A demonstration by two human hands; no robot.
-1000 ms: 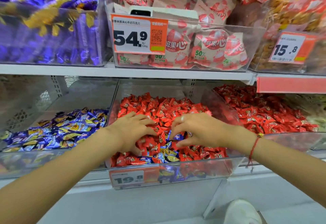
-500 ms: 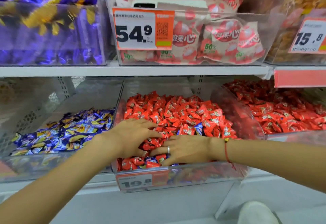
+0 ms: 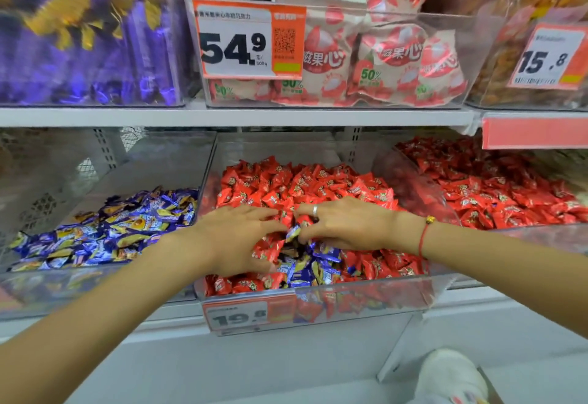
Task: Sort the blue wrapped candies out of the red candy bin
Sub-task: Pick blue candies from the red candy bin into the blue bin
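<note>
On a shop shelf of clear bins, the red bin [image 3: 318, 292] sits between a blue candy bin [image 3: 95, 279] and another red one. Both hands work its front: the left hand [image 3: 235, 238] lies with fingers loosely spread on red candies, while the right hand [image 3: 343, 225] seems to pinch one blue candy [image 3: 293, 232], its long axis tilted up to the right. This looks like the picking step; next, lift it clear and carry it left, with more blue candies [image 3: 305, 268] clustered just below.

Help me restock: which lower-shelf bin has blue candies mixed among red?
The middle bin, tagged 19.8: blue candies sit among its red ones at the front.
</note>
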